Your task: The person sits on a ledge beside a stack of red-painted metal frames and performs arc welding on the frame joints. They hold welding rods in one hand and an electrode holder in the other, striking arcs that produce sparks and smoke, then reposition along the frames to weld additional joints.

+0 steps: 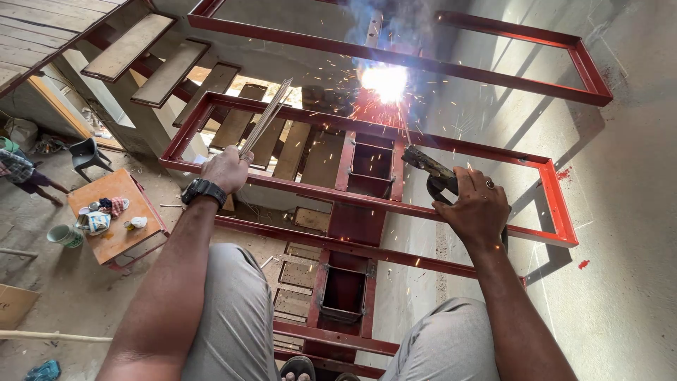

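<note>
Two hands: both mine, both clenched.
Right hand [479, 208]: fingers grasping electrode holder [431, 173], rod reaching up to the arc [384, 81] on the red steel stair frame [451, 70].
Left hand [227, 169]: fingers gripping spare welding rods [266, 116], held aside from sparks.
Below: orange desk [116, 212] on the floor.
</note>
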